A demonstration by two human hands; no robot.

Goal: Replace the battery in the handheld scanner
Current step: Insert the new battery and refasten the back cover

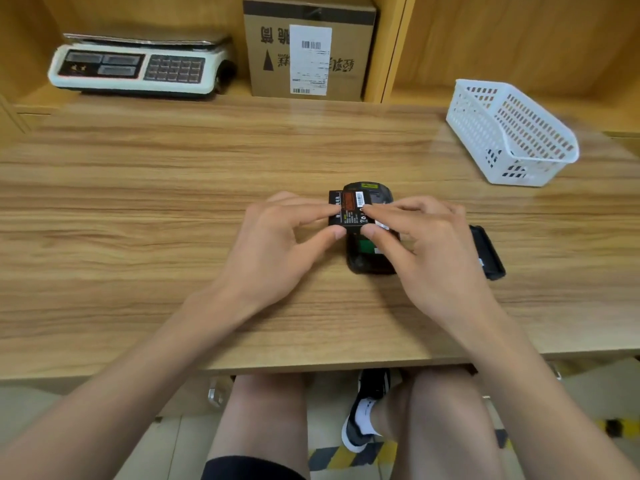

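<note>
A black handheld scanner (369,261) lies face down on the wooden table (138,220), its back open with a green part showing inside. A flat black battery (349,207) with an orange label is held just above the scanner's open bay. My left hand (277,244) pinches the battery's left side between thumb and fingers. My right hand (426,244) grips its right side the same way. The black back cover (486,252) lies on the table to the right of my right hand.
A white perforated plastic basket (512,133) stands at the back right. A white weighing scale (138,65) and a cardboard box (308,46) with a shipping label sit on the shelf behind the table. The table's front edge runs just above my knees.
</note>
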